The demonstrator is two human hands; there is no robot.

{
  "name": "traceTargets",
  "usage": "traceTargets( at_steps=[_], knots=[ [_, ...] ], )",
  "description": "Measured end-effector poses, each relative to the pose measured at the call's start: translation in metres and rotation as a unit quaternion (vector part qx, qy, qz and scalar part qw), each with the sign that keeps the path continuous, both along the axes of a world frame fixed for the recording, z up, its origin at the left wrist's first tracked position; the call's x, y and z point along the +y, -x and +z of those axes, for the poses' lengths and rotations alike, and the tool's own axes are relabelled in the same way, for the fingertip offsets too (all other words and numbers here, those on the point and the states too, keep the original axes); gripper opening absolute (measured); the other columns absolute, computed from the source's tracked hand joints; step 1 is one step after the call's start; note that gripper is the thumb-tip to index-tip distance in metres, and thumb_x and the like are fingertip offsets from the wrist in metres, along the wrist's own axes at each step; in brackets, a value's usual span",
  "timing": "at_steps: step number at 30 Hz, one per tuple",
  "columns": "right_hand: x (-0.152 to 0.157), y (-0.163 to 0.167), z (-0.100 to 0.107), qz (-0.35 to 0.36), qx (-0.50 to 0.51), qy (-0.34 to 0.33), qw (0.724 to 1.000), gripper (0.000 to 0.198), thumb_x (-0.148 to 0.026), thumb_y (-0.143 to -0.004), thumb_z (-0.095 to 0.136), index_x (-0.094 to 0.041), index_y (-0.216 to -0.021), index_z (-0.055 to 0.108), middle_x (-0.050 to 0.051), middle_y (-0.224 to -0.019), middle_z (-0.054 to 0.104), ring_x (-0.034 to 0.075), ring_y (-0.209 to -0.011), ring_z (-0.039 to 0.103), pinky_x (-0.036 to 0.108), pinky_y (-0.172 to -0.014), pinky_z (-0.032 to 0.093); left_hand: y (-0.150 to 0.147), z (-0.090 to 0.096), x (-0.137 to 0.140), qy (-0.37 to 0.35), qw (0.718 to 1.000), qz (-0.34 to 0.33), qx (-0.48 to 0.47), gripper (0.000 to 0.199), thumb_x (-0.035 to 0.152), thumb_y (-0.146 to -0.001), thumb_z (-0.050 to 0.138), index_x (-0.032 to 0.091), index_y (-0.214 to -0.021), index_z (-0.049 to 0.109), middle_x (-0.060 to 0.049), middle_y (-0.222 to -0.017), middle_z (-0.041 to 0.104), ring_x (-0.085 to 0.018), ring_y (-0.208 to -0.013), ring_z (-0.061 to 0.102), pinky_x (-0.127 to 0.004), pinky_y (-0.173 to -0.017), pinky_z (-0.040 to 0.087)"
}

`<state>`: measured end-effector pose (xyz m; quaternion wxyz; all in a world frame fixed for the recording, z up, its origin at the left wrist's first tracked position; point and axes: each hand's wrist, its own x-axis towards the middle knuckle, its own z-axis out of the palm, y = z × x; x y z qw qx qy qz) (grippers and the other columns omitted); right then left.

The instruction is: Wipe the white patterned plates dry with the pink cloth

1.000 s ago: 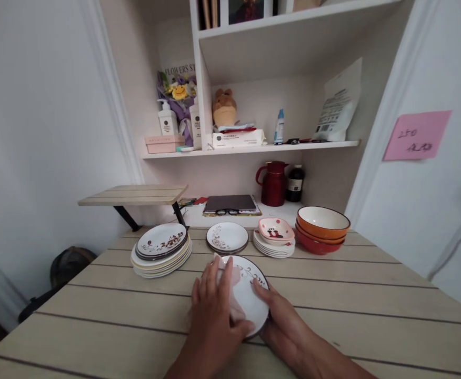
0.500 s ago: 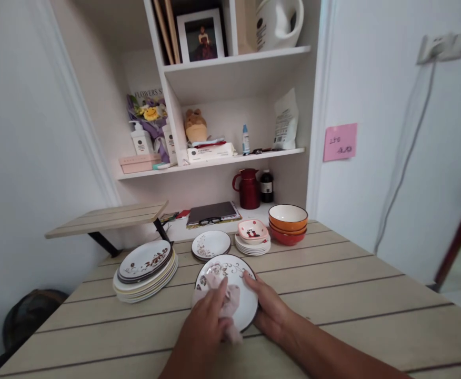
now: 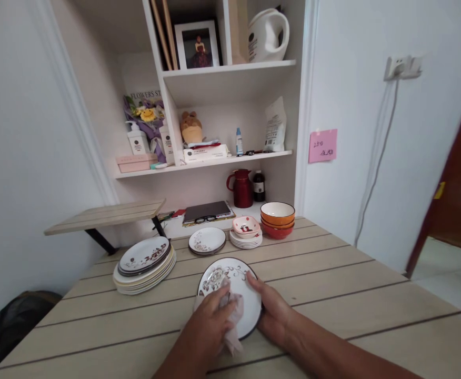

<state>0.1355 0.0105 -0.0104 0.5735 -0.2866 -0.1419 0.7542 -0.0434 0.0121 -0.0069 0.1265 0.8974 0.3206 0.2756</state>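
A white plate (image 3: 250, 305) with a dark rim and brown flower pattern is tilted up in front of me. My right hand (image 3: 273, 310) grips its right edge, thumb on the face and fingers underneath. On the plate's face, my left hand (image 3: 211, 318) presses a pale pink cloth (image 3: 236, 310), which bunches around the fingers and hangs over the lower rim. Behind it lies a short stack of similar plates (image 3: 207, 240). To the left stands a taller stack of plates (image 3: 146, 263).
Small dishes with a pink square bowl (image 3: 246, 226) on top sit at the back, beside stacked orange and red bowls (image 3: 278, 220). A red jug (image 3: 242, 188) and dark bottle (image 3: 259, 186) stand behind. A raised wooden shelf (image 3: 108, 213) overhangs the table's left back corner.
The left hand and cloth have shifted slightly over the plate's face. The right hand keeps its grip on the edge. The camera view has turned a little to the right.
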Motion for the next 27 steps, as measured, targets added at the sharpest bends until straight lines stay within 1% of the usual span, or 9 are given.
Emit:
traceTargets(
  at_steps=[3, 6, 9, 12, 15, 18, 21, 23, 27],
  knots=[
    [-0.01, 0.004, 0.0, 0.045, 0.009, 0.012, 0.999, 0.042, -0.04, -0.078, 0.064, -0.009, -0.106, 0.06, 0.014, -0.09, 0.073, 0.025, -0.086, 0.068, 0.037, -0.086, 0.049, -0.01, 0.007, -0.009, -0.06, 0.998, -0.014, 0.023, 0.046, 0.011, -0.079, 0.056, 0.033, -0.12, 0.06, -0.007, -0.135, 0.052, -0.029, -0.123, 0.049, -0.046, -0.101, 0.041],
    [-0.02, 0.009, 0.001, 0.088, 0.015, 0.02, 0.996, 0.044, -0.043, -0.08, 0.061, -0.009, -0.108, 0.06, 0.013, -0.09, 0.073, 0.025, -0.088, 0.068, 0.038, -0.087, 0.048, -0.024, 0.016, -0.013, -0.146, 0.986, -0.005, 0.082, 0.039, 0.013, -0.084, 0.054, 0.029, -0.119, 0.06, -0.009, -0.125, 0.06, -0.027, -0.116, 0.053, -0.046, -0.101, 0.038],
    [-0.026, 0.011, 0.002, 0.062, 0.018, 0.016, 0.998, 0.042, -0.039, -0.081, 0.061, -0.011, -0.111, 0.059, 0.011, -0.091, 0.074, 0.025, -0.089, 0.068, 0.039, -0.089, 0.047, -0.034, 0.026, -0.006, -0.202, 0.972, 0.038, 0.112, 0.029, 0.012, -0.086, 0.05, 0.024, -0.109, 0.063, -0.008, -0.116, 0.062, -0.025, -0.108, 0.055, -0.047, -0.101, 0.035],
    [-0.026, 0.008, 0.0, 0.041, 0.04, 0.026, 0.998, 0.042, -0.038, -0.082, 0.059, -0.01, -0.113, 0.058, 0.012, -0.094, 0.074, 0.025, -0.09, 0.068, 0.039, -0.09, 0.047, -0.033, 0.031, 0.006, -0.204, 0.963, 0.124, 0.128, 0.026, 0.007, -0.085, 0.047, 0.02, -0.098, 0.066, -0.011, -0.115, 0.061, -0.027, -0.106, 0.055, -0.049, -0.098, 0.037],
    [-0.023, 0.003, -0.001, 0.054, 0.086, 0.031, 0.994, 0.043, -0.04, -0.084, 0.055, -0.009, -0.114, 0.058, 0.015, -0.095, 0.073, 0.025, -0.091, 0.067, 0.039, -0.09, 0.046, -0.023, 0.034, 0.01, -0.165, 0.972, 0.151, 0.073, 0.026, 0.013, -0.085, 0.051, 0.023, -0.105, 0.065, -0.01, -0.122, 0.055, -0.027, -0.112, 0.051, -0.048, -0.096, 0.04],
    [-0.02, -0.002, 0.0, 0.082, 0.131, 0.021, 0.988, 0.046, -0.041, -0.086, 0.05, -0.008, -0.117, 0.056, 0.016, -0.097, 0.072, 0.027, -0.092, 0.066, 0.042, -0.09, 0.045, -0.006, 0.041, 0.003, -0.127, 0.985, 0.114, -0.024, 0.033, 0.027, -0.091, 0.045, 0.029, -0.121, 0.057, -0.007, -0.134, 0.045, -0.024, -0.119, 0.047, -0.041, -0.095, 0.044],
    [-0.018, -0.005, 0.001, 0.094, 0.153, 0.027, 0.983, 0.048, -0.041, -0.087, 0.048, -0.007, -0.12, 0.055, 0.018, -0.098, 0.071, 0.027, -0.093, 0.066, 0.043, -0.09, 0.044, 0.014, 0.049, -0.003, -0.178, 0.983, 0.052, 0.014, 0.04, 0.043, -0.09, 0.046, 0.032, -0.128, 0.05, -0.008, -0.14, 0.039, -0.027, -0.123, 0.043, -0.045, -0.096, 0.043],
    [-0.017, -0.005, 0.001, 0.091, 0.154, 0.042, 0.983, 0.048, -0.041, -0.087, 0.047, -0.006, -0.12, 0.054, 0.018, -0.098, 0.072, 0.027, -0.092, 0.066, 0.043, -0.09, 0.044, 0.025, 0.051, -0.003, -0.214, 0.974, 0.013, 0.075, 0.041, 0.045, -0.086, 0.053, 0.032, -0.124, 0.053, -0.007, -0.132, 0.048, -0.025, -0.113, 0.05, -0.041, -0.089, 0.046],
    [-0.017, -0.003, -0.002, 0.081, 0.148, 0.05, 0.984, 0.049, -0.043, -0.086, 0.049, -0.006, -0.118, 0.055, 0.019, -0.096, 0.072, 0.027, -0.091, 0.067, 0.042, -0.089, 0.045, 0.029, 0.037, 0.003, -0.248, 0.955, -0.007, 0.161, 0.026, 0.029, -0.082, 0.063, 0.03, -0.108, 0.06, 0.001, -0.099, 0.064, -0.017, -0.085, 0.058, -0.031, -0.074, 0.045]
  ],
)
